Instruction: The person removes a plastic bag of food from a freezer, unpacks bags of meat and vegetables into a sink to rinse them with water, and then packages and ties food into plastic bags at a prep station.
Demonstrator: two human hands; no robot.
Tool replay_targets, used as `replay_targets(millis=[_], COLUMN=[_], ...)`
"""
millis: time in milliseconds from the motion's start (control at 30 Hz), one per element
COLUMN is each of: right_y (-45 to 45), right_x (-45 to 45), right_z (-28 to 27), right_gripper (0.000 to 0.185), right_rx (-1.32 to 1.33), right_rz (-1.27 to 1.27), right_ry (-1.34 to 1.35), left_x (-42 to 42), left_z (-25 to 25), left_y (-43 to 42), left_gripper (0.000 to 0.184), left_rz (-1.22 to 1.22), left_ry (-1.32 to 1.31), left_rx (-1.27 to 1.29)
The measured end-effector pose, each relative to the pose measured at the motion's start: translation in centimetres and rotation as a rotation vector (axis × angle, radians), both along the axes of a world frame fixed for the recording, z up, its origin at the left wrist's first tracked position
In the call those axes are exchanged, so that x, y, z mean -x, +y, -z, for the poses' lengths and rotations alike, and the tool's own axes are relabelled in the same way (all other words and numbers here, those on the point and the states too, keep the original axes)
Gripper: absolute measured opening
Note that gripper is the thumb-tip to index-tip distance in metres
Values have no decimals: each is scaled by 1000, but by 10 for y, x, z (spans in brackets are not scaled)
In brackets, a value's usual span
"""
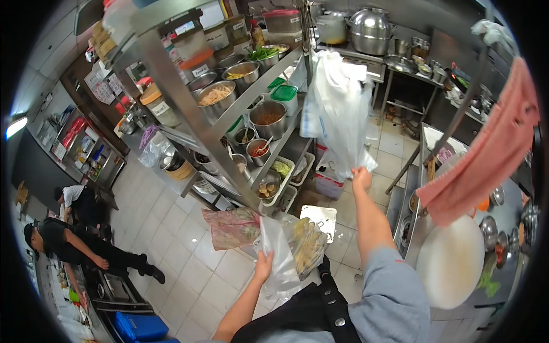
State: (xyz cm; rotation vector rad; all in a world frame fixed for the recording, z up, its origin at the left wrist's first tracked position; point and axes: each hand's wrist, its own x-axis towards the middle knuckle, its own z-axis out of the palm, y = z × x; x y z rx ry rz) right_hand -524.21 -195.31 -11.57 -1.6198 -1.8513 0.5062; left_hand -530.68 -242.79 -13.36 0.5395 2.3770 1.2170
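The fingers [355, 171] of the right hand [361, 179] were pinched together on the lower end of the hanging plastic bags [338, 108], the arm stretched out to the full; those of the left hand [262, 266] looked clamped on the edge of a translucent plastic bag [279, 246], though part of that grip was hidden. The hanging bags were suspended beside the steel shelving rack [213, 147], while the translucent one was low, in front of the person's body. Just beside it sat a clear bag of yellowish-green produce [307, 243] — too wrinkled to name what was inside — and, on the other side, a reddish printed bag [230, 227]. The step in hand, it seemed, was taking hold of the hanging plastic with one bag already held; a move from there called for a sure pinch on the thin film and a steady left hand, lest the held bag slip. Beyond lay a white tray [320, 219] on the tiled floor [214, 286], and on the rack, steel pots [269, 119] of food. A pink cloth [489, 148] hung at the right — above a round white chopping board [450, 263] — and two co-workers [74, 243] were well apart at the left.
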Motion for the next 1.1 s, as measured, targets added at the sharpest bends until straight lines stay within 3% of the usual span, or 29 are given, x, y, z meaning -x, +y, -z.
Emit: replay_targets(millis=[167,233,367,433,500,567,633,667,700,767,833,867,933,967,1033,1100], right_y=[-112,-165,-283,-335,-399,-448,-491,-504,-519,-545,-578,-596,-639,-657,-677,-690], right_x=[-87,-111,-173,-214,-261,-320,-378,-410,-447,-516,-590,-627,-689,-711,-760,-808], right_z=[49,56,27,34,22,16,-13,-26,-37,-33,-19,-14,0,-12,-62,-46], right_gripper=[16,15,16,12,10,14,26,26,36,46,59,59,57,57,57,54], right_rx=[-76,-69,221,-145,49,241,507,474,572,651,543,535,509,511,425,260], right_rz=[86,62,-191,-325,-379,-476,-453,-398,-397,-337,-391,-338,-112,-72,206,468], right_ry=[11,196,659,293,551,482,745,761,696,652,665,673,614,633,205,185], left_x=[-24,-32,-72,-89,-116,-153,-198,-218,-243,-299,-383,-425,-515,-559,-642,-711], left_z=[22,59,37,28,23,22,24,22,19,18,17,20,22,3,-25,-55], left_y=[-72,-102,-108,-96,-81,-59,-42,-32,-24,-5,11,17,30,32,39,43], left_gripper=[46,48,49,58,63,68,79,79,80,82,75,60,51,49,43,40], left_rz=[170,256,335,379,473,578,422,485,465,463,771,801,995,1046,1236,1405], left_ry=[-54,96,358,250,154,57,-609,-606,-1061,-1523,-1480,-1249,-1300,-1185,-887,-696], left_rx=[115,141,192,30,-7,-41,-53,-40,-78,-40,215,291,179,163,82,-50])
